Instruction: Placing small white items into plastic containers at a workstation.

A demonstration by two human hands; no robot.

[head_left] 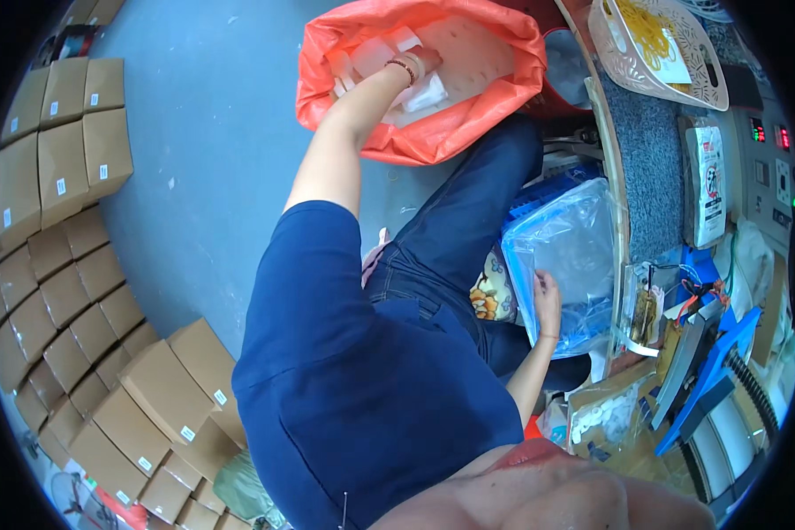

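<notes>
Left hand reaches deep into the big orange sack on the floor, fingers curled around white foam pieces; these look light, stiff and crushable, best gripped by their edges. Right hand pinches the rim of a clear plastic bag in the lap, which is thin, limp and slippery.
</notes>
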